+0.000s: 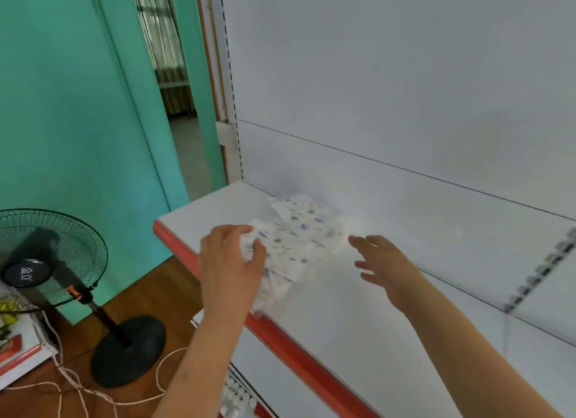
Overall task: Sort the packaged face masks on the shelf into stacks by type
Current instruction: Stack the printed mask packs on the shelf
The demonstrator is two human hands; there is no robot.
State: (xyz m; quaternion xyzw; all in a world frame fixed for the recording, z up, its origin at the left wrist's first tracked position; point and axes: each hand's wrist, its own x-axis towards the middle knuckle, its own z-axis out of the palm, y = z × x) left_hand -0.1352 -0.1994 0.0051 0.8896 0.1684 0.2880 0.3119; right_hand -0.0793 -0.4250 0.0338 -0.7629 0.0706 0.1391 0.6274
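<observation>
Masks [299, 240] (crinkly clear packets) gripped by left hand [230, 262].

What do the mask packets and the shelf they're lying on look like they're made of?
Mask packets: probably thin clear plastic film over white masks with blue print; glossy and crinkled, though blurred. Shelf: likely painted sheet metal, smooth matte white, with a red, probably plastic, front strip. The left hand holds the packets; the right hand is open beside them.

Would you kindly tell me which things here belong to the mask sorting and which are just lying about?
Belongs to the job: mask packets, shelf, left hand gripping packets, right hand open beside them.

Lying about: fan, cord, bottles below.
</observation>
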